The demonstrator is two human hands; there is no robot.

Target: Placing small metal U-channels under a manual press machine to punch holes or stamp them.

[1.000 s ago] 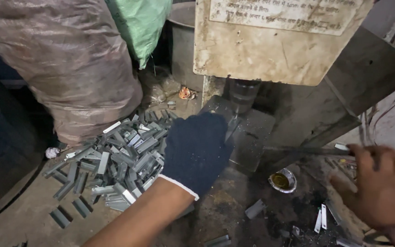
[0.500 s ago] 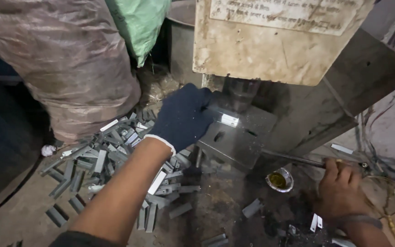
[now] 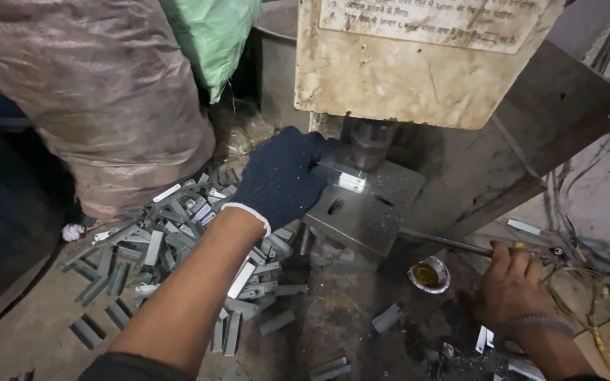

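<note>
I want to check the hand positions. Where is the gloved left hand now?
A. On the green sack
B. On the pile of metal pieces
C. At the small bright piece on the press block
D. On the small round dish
C: the gloved left hand reaches to the small bright piece lying on the press block, under the ram.

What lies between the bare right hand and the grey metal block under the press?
In the head view, a thin metal rod spans that stretch, with a small round cup just below it.

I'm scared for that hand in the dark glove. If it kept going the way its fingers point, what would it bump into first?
The left hand points right, across the grey die block. It would likely first meet the shiny metal piece at its fingertips, right under the press ram. Depth is hard to judge.
</note>
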